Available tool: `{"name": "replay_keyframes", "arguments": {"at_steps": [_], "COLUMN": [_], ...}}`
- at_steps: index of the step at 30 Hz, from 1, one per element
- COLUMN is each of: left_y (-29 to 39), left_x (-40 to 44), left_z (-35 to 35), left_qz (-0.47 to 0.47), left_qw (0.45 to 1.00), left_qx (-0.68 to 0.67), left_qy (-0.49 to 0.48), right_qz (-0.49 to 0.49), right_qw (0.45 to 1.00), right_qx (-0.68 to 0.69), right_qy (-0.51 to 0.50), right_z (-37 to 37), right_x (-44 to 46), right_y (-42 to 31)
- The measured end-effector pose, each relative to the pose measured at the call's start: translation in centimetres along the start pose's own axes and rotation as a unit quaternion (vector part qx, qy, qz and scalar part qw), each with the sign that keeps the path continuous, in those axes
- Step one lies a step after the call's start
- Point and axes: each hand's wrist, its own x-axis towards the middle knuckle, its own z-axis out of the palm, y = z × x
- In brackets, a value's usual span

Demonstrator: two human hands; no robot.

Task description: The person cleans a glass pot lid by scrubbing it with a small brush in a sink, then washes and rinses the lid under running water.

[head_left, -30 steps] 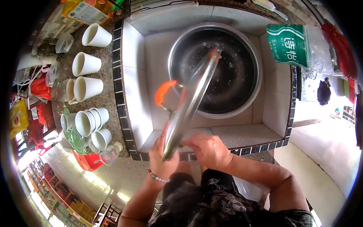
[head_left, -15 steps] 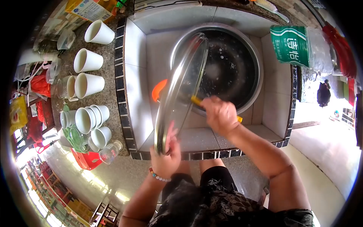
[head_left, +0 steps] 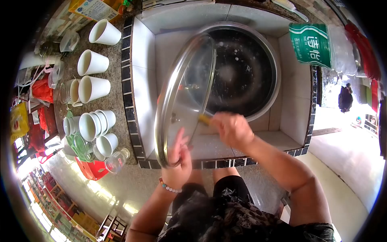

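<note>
A large round glass lid [head_left: 187,101] with a metal rim is tilted on edge over the left part of the sink. My left hand [head_left: 178,161] grips its lower rim, fingers behind the glass. My right hand [head_left: 233,128], slightly blurred, is closed round a small yellow object [head_left: 204,119], whose end is at the lid's inner face. I cannot tell whether the two touch. Behind the lid a metal basin [head_left: 275,76] of dark-looking water with white flecks sits in the sink. The orange part behind the glass is mostly hidden.
The tiled sink edge [head_left: 238,162] surrounds the basin. White cups [head_left: 105,32] and a clear plastic cup [head_left: 117,160] line the left counter. A green-labelled plastic package [head_left: 310,45] lies at the upper right, and a white brush [head_left: 291,8] at the top.
The lid has turned from nearly edge-on to show its glass face and shifted left. My right hand has moved up from beside my left hand to the lid's face, with the yellow object now showing.
</note>
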Motion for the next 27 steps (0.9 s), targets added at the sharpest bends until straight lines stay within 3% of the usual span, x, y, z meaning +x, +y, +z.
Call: {"name": "replay_keyframes", "arguments": {"at_steps": [1,3,6,9,10,13,14,17,18,21,22,25,27], "left_y": [0.0,-0.2,0.0,-2.2,-3.4,-3.1,-2.8,-3.9,-3.3,0.1,-0.4,-0.4,-0.2], "left_x": [0.0,0.0,0.1,-0.9,-1.1,-1.0,-0.7,-1.1,-0.7,0.1,0.1,0.0,0.2], "left_z": [0.1,0.1,-0.7,-0.6,-0.1,-0.1,-0.4,0.0,-0.2,-0.7,0.0,0.0,-0.2], "left_qz": [0.006,0.018,0.012,0.010,0.013,-0.011,0.004,0.026,0.018,-0.015,-0.016,-0.004,0.012], "left_qw": [1.000,0.999,0.996,0.987,0.994,0.997,0.998,0.996,0.997,0.998,1.000,0.999,1.000], "left_qx": [0.009,0.028,0.090,0.156,0.111,0.073,0.056,0.072,0.066,0.048,0.006,-0.033,-0.017], "left_qy": [0.003,0.012,-0.003,-0.040,-0.021,-0.018,-0.026,-0.034,-0.031,-0.032,0.013,0.008,0.006], "right_qz": [0.034,0.095,0.063,0.145,0.150,0.054,-0.002,0.066,0.030,-0.055,-0.070,-0.047,-0.046], "right_qw": [0.996,0.994,0.968,0.979,0.981,0.989,0.988,0.998,0.995,0.997,0.997,0.978,0.960], "right_qx": [0.040,0.056,0.228,0.119,0.124,0.126,0.155,0.019,-0.018,-0.024,-0.017,-0.201,-0.234], "right_qy": [0.067,-0.019,-0.086,-0.082,-0.017,-0.060,-0.009,0.014,0.095,0.055,0.035,0.026,0.146], "right_z": [-0.3,-0.4,0.7,1.1,0.8,0.7,1.5,1.2,1.4,1.4,1.6,0.2,-2.0], "right_x": [1.3,0.9,-2.4,-0.3,0.6,-1.7,-2.4,-0.5,0.7,-0.6,-1.4,1.6,5.2], "right_y": [0.6,-0.8,-4.3,-1.7,-1.2,-4.1,-4.2,-1.6,0.1,-1.3,-1.5,1.6,3.3]}}
